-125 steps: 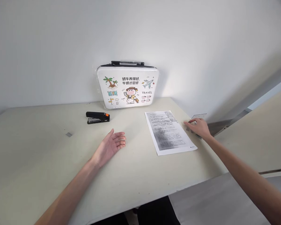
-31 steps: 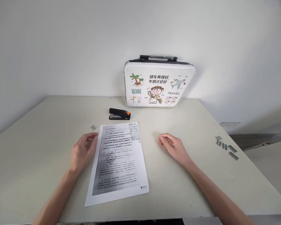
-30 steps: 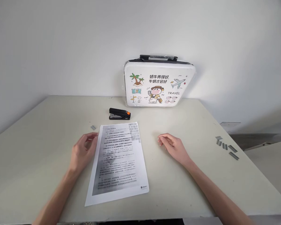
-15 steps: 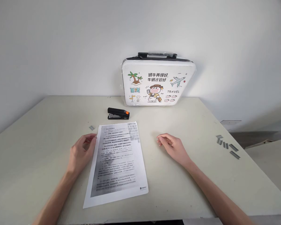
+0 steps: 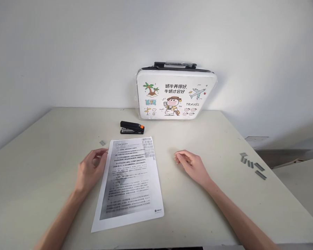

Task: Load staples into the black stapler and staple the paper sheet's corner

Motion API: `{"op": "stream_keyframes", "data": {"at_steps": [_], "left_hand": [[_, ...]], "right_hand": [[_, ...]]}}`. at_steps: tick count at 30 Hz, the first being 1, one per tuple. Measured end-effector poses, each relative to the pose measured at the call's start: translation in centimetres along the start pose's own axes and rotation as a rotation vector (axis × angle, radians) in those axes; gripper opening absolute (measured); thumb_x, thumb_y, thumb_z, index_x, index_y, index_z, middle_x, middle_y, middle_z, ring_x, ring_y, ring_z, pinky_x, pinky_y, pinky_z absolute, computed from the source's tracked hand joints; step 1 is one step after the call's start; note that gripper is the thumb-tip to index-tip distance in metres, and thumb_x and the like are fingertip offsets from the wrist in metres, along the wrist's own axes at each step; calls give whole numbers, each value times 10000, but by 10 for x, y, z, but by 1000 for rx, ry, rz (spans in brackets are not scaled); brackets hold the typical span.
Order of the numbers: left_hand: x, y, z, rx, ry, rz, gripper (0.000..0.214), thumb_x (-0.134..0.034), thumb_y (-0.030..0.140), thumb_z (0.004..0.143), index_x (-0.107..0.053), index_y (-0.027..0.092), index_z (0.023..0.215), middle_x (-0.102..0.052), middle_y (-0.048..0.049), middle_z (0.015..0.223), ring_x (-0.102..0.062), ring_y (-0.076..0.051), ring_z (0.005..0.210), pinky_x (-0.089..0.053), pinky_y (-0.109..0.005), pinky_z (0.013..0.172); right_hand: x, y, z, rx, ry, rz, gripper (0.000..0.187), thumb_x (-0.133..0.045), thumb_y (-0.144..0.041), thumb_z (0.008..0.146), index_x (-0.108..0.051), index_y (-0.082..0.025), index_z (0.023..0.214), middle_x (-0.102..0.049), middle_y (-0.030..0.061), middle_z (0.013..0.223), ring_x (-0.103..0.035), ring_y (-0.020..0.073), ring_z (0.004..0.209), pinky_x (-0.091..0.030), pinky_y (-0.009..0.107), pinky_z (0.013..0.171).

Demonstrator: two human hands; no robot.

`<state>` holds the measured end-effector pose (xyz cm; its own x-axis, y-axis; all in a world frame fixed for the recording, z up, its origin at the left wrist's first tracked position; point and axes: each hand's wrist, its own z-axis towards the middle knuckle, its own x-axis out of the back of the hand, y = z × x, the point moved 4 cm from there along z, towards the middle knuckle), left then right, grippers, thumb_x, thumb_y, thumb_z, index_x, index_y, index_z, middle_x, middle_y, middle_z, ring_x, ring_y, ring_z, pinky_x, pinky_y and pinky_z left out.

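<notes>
A printed sheet of paper (image 5: 129, 180) lies flat in front of me, slightly slanted. My left hand (image 5: 91, 169) rests on the table at its left edge, fingers bent together and the tips meeting the paper's border; no grip on it shows. My right hand (image 5: 193, 166) lies to the right of the sheet and apart from it, fingers curled in with the thumb against them. Nothing shows in it, though its palm is hidden. Just beyond the sheet's top edge sits a black stapler (image 5: 132, 127) with an orange patch.
At the back, a white case (image 5: 176, 93) with cartoon prints and a black handle stands against the wall. Several grey staple strips (image 5: 253, 165) lie near the right edge of the table (image 5: 41, 149). One short staple strip (image 5: 102, 142) is left of the sheet.
The view has tipped very slightly. My right hand's fingers look a little more curled; the left hand, paper and stapler stay in place.
</notes>
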<state>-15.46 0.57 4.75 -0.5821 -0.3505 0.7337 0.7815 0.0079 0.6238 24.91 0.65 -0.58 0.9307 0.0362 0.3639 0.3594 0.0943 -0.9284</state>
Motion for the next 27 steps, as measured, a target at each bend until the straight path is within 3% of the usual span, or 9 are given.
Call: {"op": "stream_keyframes", "data": {"at_steps": [4,8,11,14,16,21,27], "left_hand": [[5,1,7,-39,57,23,327,-573,475,931,-732,237,1091,-790,-56,1103,-720,-221,911,-530,-265,633],[9,12,27,-187,115,113,313,-520,441,977,-708,227,1106,-773,-79,1148,-702,-247,974,-536,-310,710],[0,26,51,-356,30,176,346,-481,440,1014,-672,222,1203,-735,-111,1230,-652,-304,1150,-545,-406,914],[-18,41,79,-495,-79,252,390,-462,403,1024,-617,206,1322,-666,-151,1380,-552,-348,1337,-435,-528,1133],[-32,51,97,-544,-161,309,429,-472,372,1015,-580,192,1389,-617,-167,1469,-506,-359,1406,-379,-558,1180],[-57,69,135,-536,-330,475,411,-514,383,1002,-633,180,1338,-682,-175,1381,-578,-365,1330,-396,-524,1139],[-59,80,146,-518,-359,490,292,-524,368,988,-708,222,1161,-760,-117,1178,-700,-326,1047,-489,-448,986]], "right_hand": [[-1,1,0,-5,-6,7,407,-552,-604,1027,-729,-237,1032,-797,89,1012,-762,227,839,-584,332,762],[-2,0,-1,2,-13,6,422,-551,-620,1021,-727,-237,1028,-799,94,1013,-761,234,841,-582,336,755],[-2,-2,0,10,-15,-2,432,-539,-631,1022,-726,-242,1025,-795,89,1001,-758,234,830,-573,333,727],[-1,-3,0,17,-13,-8,448,-530,-651,1017,-726,-248,1018,-793,84,974,-749,233,801,-559,328,685],[-1,-4,0,20,-11,-3,459,-528,-663,1013,-725,-249,1010,-791,83,960,-743,232,790,-554,325,671],[-2,-5,0,12,-21,27,470,-529,-669,1012,-727,-244,999,-787,82,962,-738,223,799,-551,317,675],[-1,-6,3,-8,-20,83,498,-546,-686,996,-730,-223,1007,-773,85,960,-719,204,775,-523,295,627]]}}
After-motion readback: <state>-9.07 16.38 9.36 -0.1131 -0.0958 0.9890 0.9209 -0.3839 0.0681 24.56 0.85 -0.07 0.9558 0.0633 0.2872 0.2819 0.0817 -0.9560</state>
